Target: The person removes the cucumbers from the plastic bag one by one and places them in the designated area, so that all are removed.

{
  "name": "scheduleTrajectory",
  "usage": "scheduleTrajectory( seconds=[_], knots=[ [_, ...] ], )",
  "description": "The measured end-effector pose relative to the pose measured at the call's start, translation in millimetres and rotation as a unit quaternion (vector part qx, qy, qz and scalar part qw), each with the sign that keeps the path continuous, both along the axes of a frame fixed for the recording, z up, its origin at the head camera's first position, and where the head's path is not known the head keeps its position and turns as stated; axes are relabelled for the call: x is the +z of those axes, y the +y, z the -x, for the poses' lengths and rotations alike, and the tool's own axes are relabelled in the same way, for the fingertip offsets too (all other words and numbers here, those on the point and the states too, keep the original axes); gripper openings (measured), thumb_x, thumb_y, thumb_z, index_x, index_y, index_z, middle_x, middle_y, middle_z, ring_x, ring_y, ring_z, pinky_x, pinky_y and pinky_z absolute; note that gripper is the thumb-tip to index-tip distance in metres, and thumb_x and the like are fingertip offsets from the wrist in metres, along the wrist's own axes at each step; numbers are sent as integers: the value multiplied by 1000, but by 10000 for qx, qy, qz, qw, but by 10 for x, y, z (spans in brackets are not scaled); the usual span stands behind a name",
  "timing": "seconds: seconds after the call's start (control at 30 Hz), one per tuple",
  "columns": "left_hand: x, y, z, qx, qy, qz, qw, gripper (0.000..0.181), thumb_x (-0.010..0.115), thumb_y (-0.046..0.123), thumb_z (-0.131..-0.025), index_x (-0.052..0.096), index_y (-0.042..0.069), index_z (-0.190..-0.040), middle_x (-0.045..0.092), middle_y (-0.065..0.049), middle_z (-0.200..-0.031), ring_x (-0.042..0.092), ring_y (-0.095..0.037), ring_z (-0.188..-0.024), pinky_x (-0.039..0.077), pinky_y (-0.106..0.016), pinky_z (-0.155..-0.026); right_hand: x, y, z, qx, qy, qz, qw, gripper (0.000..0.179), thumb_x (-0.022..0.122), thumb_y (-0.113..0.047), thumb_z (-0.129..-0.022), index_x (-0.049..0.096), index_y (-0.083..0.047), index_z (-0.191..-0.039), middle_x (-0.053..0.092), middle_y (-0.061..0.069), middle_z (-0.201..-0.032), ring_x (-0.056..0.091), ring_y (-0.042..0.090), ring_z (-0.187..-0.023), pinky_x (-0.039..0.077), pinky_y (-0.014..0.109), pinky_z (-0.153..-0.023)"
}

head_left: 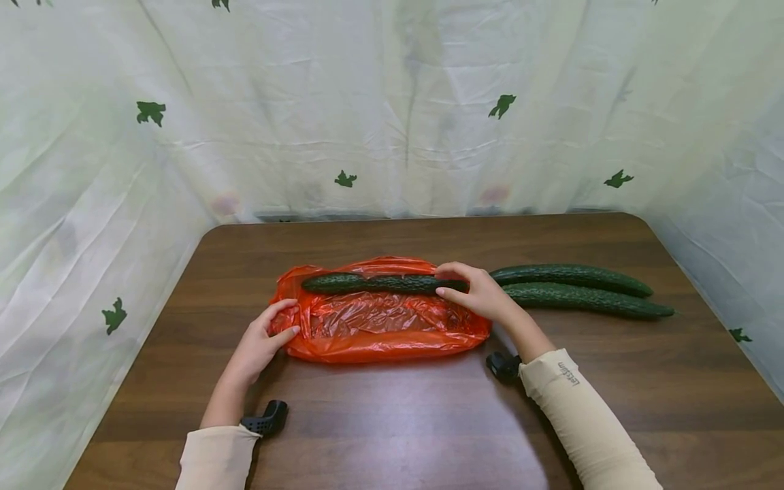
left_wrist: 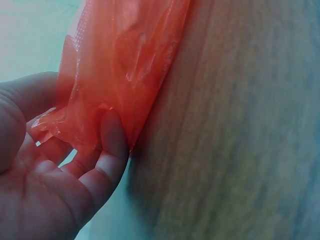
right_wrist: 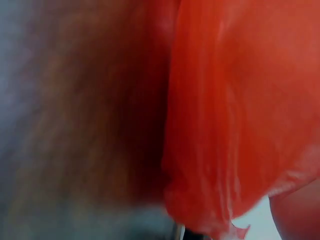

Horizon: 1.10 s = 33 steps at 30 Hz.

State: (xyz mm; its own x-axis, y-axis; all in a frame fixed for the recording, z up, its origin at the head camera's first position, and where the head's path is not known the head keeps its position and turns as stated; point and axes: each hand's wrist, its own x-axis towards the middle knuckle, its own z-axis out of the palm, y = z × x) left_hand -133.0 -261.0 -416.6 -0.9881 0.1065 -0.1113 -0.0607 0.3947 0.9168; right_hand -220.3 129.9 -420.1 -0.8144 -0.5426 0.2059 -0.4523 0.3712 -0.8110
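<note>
Wooden surface [head_left: 392, 435] stretches nearest, beneath the red bag [head_left: 392, 347]; two cucumbers [head_left: 582, 298] lie right of the bag, another cucumber [head_left: 367, 284] within its far rim, gripped by the right hand [head_left: 480, 294], probably near one hidden end; left hand [head_left: 260, 341] pinches the bag's left edge

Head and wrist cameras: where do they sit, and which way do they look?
Head: sits on the head, faces forward and down to the table, red bag, cucumbers; left hand, right hand, sleeves show.
Left wrist: on that wrist, faces the bag; left hand shows.
Right wrist: on that wrist, faces the bag; some right hand shows.
Both wrist views share the bag.
</note>
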Motion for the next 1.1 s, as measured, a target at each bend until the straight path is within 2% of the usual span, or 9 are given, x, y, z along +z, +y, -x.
scheduleTrajectory(
  seconds=[0.13,0.3,0.43,0.6,0.83,1.1],
  knots=[
    [-108,-67,35,-2,22,49,10000,51,56,11,-89,36,8,-135,31,-21,-135,39,-35,-117,42,-32,-89,-25,-40,70,-8,-105,-268,9996,43,62,-31,-85,53,-11,-121,57,4,-115,49,19,-109,37,43,-93],
    [-151,-91,40,-19,99,74,9999,51,57,15,-89,36,10,-135,31,-20,-135,39,-35,-117,41,-33,-89,-25,-60,130,-40,-298,-561,9980,47,62,-38,-83,52,-13,-122,55,0,-117,47,18,-112,36,41,-94],
    [-142,-86,36,0,105,80,9999,51,58,15,-88,37,10,-135,32,-20,-134,40,-34,-116,41,-31,-89,-35,-69,173,-42,-373,-604,9975,48,64,-35,-82,52,-12,-121,55,2,-118,46,19,-113,36,40,-95],
    [-149,-90,37,-12,85,127,9999,51,57,15,-89,37,10,-135,32,-20,-135,40,-35,-116,40,-36,-90,-75,-85,217,-76,-484,-571,9972,46,67,-28,-81,52,-11,-121,54,5,-119,46,22,-113,36,42,-95],
    [-173,-103,47,-9,93,177,9998,51,58,17,-88,37,10,-134,33,-20,-134,40,-34,-116,40,-38,-91,-132,-120,257,-216,-644,-945,9932,46,69,-25,-80,52,-15,-122,51,5,-123,43,23,-116,35,44,-94],
    [-156,-95,44,-13,70,154,9999,51,58,18,-88,37,10,-134,32,-19,-135,40,-34,-115,39,-40,-91,-156,-160,286,-321,-403,-1385,9890,46,69,-21,-80,52,-14,-122,52,8,-123,45,25,-114,36,44,-94]
  ],
)
